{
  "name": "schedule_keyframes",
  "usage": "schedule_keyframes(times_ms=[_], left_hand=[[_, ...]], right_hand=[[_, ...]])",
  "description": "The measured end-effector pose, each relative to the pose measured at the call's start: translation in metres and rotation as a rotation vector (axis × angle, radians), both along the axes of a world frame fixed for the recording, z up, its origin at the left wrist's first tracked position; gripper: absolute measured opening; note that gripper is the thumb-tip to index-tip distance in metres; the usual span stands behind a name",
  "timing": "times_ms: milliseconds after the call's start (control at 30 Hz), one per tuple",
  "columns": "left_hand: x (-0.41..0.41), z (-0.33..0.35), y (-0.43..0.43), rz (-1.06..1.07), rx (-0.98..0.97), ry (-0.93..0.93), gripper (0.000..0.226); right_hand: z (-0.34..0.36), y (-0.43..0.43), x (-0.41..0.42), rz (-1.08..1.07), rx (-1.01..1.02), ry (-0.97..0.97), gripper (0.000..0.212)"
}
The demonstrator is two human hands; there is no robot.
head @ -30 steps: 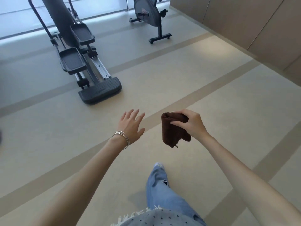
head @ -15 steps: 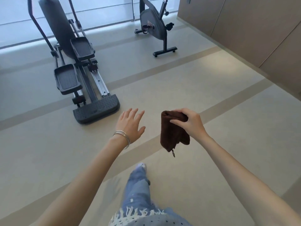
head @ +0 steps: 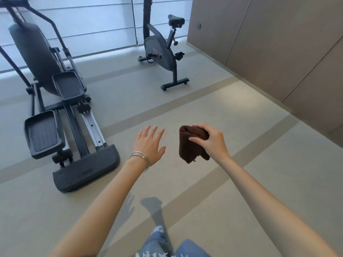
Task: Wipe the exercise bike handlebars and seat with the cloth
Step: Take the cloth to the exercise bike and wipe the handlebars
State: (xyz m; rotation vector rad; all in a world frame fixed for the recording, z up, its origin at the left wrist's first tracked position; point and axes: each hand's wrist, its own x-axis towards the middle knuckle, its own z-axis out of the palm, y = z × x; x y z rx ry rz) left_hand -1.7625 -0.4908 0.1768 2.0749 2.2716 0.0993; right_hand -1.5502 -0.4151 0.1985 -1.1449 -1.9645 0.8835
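The exercise bike (head: 161, 54) stands at the far side of the floor near the window, well ahead of both hands. Its black seat (head: 176, 20) shows at the top; the handlebars are cut off by the upper frame edge. My right hand (head: 211, 140) grips a folded dark brown cloth (head: 191, 145) that hangs down in mid-air. My left hand (head: 149, 143) is held out beside it, palm down, fingers spread, empty, with thin bangles on the wrist.
A large elliptical trainer (head: 55, 101) with two foot pedals and a long base occupies the left. Tan wall panels (head: 274, 43) run along the right. Open beige floor (head: 213, 101) lies between me and the bike. My leg in jeans (head: 157, 242) shows at the bottom.
The bike and the elliptical have grown larger and slid down the frame as I walk toward them; the bike's seat has come into view. Both hands keep the same pose.
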Motion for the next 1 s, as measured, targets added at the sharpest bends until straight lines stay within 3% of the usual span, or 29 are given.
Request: schedule_keyframes(times_ms=[400,700,1000], left_hand=[[-0.061,-0.018,0.207,0.068,-0.05,0.033,0.065],[-0.099,0.004,0.397,0.164,-0.002,0.012,0.066],[-0.181,-0.007,0.526,0.213,-0.019,0.009,0.068]], right_hand=[[-0.03,0.223,-0.057,0.079,-0.107,0.026,0.027],[0.001,0.427,-0.107,0.179,-0.083,0.036,0.027],[-0.003,0.569,-0.194,0.245,-0.086,0.024,0.028]])
